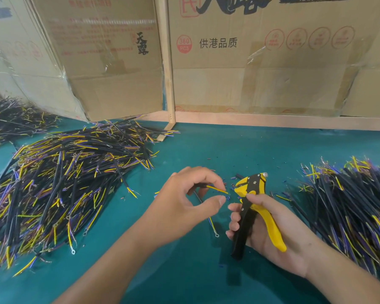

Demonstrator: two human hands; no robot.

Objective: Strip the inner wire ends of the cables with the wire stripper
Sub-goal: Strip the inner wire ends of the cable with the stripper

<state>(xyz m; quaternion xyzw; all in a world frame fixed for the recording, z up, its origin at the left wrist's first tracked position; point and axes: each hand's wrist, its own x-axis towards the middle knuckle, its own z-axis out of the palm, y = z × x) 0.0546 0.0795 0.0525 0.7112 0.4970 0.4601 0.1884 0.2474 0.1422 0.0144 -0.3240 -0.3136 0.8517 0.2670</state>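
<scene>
Cable piles: three; left edge (59, 187), far-left corner (11, 119), right edge (355, 207).
Left hand (184, 205): pinches one cable (215, 189).
Right hand (279, 233): grips one wire stripper (253, 207), mid-table.
Open room: teal table (239, 148) toward far edge.

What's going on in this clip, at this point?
A person sits at a green table stripping cable ends. The left hand pinches one black cable, its yellow inner wire pointing at the head of a yellow and black wire stripper gripped in the right hand. The wire tip sits just short of the tool's head, not yet in it. Piles of similar cables lie on the left and right.
</scene>
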